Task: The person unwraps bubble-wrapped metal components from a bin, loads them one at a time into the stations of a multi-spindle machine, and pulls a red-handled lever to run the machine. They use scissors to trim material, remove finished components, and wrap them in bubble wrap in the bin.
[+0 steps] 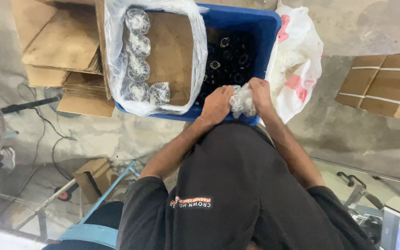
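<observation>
Gripping clear bag [243, 102] with both hands: left [216, 104], right [260, 92], fingers closed | blue crate [237, 21] at 12 o'clock

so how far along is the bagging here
Done: five wrapped parts sit in the bag-lined cardboard box. In hand: left hand and right hand both grip a clear plastic bundle. Left: many dark loose parts remain unwrapped in the blue crate.
</observation>
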`<state>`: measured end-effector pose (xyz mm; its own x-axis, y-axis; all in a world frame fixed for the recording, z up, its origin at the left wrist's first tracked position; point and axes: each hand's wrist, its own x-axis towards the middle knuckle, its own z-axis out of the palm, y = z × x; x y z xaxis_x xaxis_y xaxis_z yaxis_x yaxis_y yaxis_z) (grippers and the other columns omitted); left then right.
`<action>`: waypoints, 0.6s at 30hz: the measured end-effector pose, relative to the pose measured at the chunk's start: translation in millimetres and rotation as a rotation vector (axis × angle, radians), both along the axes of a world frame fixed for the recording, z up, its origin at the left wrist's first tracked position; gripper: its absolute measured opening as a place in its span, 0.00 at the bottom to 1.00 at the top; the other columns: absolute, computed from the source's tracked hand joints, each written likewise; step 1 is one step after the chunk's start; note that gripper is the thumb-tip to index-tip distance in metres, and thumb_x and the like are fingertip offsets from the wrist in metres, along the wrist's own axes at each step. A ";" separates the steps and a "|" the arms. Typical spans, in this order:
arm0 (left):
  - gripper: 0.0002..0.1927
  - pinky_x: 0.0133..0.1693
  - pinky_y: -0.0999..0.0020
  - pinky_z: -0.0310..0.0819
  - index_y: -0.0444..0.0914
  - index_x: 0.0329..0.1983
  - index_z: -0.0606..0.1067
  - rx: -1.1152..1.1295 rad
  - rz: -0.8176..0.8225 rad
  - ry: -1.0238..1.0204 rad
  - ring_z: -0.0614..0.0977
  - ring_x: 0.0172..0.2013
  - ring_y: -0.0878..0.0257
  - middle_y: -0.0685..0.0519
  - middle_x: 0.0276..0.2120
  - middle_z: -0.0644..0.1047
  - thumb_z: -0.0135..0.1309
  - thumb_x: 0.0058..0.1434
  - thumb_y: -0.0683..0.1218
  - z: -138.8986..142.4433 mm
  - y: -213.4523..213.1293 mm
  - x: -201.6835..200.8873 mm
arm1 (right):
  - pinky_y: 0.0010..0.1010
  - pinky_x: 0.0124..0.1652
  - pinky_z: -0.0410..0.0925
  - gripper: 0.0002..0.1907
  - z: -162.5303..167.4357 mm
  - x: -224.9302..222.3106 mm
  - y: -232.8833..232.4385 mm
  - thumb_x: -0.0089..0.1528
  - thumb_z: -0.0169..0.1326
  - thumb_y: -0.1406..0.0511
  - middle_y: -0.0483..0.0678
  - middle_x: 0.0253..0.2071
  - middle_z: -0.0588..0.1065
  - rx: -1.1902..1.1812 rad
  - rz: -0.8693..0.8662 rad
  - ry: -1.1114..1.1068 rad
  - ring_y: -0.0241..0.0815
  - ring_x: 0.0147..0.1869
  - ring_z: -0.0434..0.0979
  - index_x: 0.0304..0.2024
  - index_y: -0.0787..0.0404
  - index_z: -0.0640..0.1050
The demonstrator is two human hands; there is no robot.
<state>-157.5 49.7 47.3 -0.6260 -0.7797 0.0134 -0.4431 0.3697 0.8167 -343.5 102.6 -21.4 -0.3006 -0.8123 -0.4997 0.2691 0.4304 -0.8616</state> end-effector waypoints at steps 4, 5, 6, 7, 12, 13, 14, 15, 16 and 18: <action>0.10 0.40 0.49 0.72 0.41 0.47 0.69 0.028 -0.103 -0.211 0.79 0.40 0.45 0.48 0.36 0.77 0.55 0.64 0.42 -2.7 -8.4 4.0 | 0.24 0.26 0.54 0.16 -6.3 4.6 14.1 0.65 0.47 0.67 0.35 0.22 0.63 -0.082 0.047 0.085 0.25 0.27 0.58 0.21 0.59 0.67; 0.10 0.40 0.49 0.72 0.41 0.48 0.70 0.045 -0.138 -0.266 0.79 0.40 0.45 0.48 0.35 0.78 0.56 0.65 0.42 -2.7 -6.3 7.2 | 0.24 0.26 0.54 0.15 -4.4 -2.5 19.2 0.64 0.47 0.67 0.35 0.22 0.62 -0.098 0.134 0.056 0.25 0.27 0.58 0.21 0.60 0.67; 0.11 0.41 0.52 0.73 0.43 0.48 0.71 -0.022 -0.116 -0.195 0.79 0.40 0.48 0.49 0.36 0.77 0.57 0.65 0.43 -2.2 -3.6 9.0 | 0.24 0.26 0.54 0.15 -1.0 -10.3 25.6 0.63 0.48 0.68 0.36 0.22 0.62 -0.110 0.227 0.024 0.25 0.27 0.58 0.21 0.60 0.67; 0.11 0.42 0.55 0.74 0.45 0.48 0.71 -0.094 -0.095 -0.121 0.79 0.41 0.50 0.50 0.36 0.77 0.59 0.65 0.43 -2.1 -3.6 10.1 | 0.25 0.26 0.54 0.14 1.8 -15.3 26.7 0.62 0.48 0.69 0.36 0.22 0.62 -0.129 0.320 -0.005 0.26 0.27 0.58 0.21 0.61 0.67; 0.22 0.52 0.63 0.72 0.37 0.59 0.68 0.307 -0.059 0.394 0.75 0.50 0.58 0.49 0.47 0.73 0.61 0.63 0.39 -5.7 12.1 -15.9 | 0.24 0.32 0.61 0.08 21.9 -11.8 13.0 0.62 0.49 0.70 0.40 0.25 0.69 -0.162 0.016 0.076 0.28 0.31 0.65 0.27 0.65 0.74; 0.24 0.51 0.67 0.72 0.36 0.58 0.68 0.486 -0.011 0.395 0.76 0.48 0.62 0.53 0.46 0.74 0.61 0.59 0.39 -8.9 14.1 -27.0 | 0.25 0.33 0.63 0.08 27.6 -9.2 8.8 0.63 0.48 0.70 0.42 0.26 0.71 -0.160 -0.143 0.182 0.30 0.31 0.66 0.29 0.67 0.74; 0.27 0.49 0.70 0.72 0.36 0.57 0.67 0.678 0.037 0.388 0.76 0.47 0.67 0.57 0.44 0.75 0.62 0.55 0.39 -12.6 18.8 -35.9 | 0.28 0.40 0.65 0.05 33.7 -4.3 8.7 0.64 0.50 0.69 0.46 0.33 0.72 -0.253 -0.172 0.323 0.34 0.39 0.69 0.37 0.67 0.73; 0.25 0.47 0.70 0.73 0.36 0.55 0.69 0.708 0.092 0.350 0.76 0.45 0.67 0.57 0.42 0.76 0.62 0.55 0.39 -17.1 24.0 -41.3 | 0.31 0.47 0.67 0.09 39.9 4.1 14.2 0.65 0.52 0.69 0.49 0.41 0.74 -0.339 -0.192 0.460 0.38 0.47 0.72 0.45 0.68 0.73; 0.23 0.45 0.70 0.74 0.36 0.53 0.72 0.731 0.148 0.312 0.77 0.42 0.68 0.57 0.41 0.77 0.63 0.55 0.39 -22.1 27.5 -44.2 | 0.34 0.55 0.68 0.15 46.3 7.2 22.0 0.66 0.54 0.69 0.53 0.48 0.75 -0.433 -0.204 0.598 0.42 0.54 0.75 0.53 0.69 0.72; 0.20 0.44 0.70 0.75 0.36 0.52 0.75 0.736 0.112 0.269 0.78 0.41 0.68 0.56 0.40 0.79 0.63 0.56 0.40 -34.0 29.0 -43.2 | 0.33 0.48 0.70 0.23 57.7 1.0 49.0 0.66 0.55 0.62 0.53 0.45 0.77 -0.198 0.018 0.405 0.41 0.47 0.76 0.61 0.62 0.68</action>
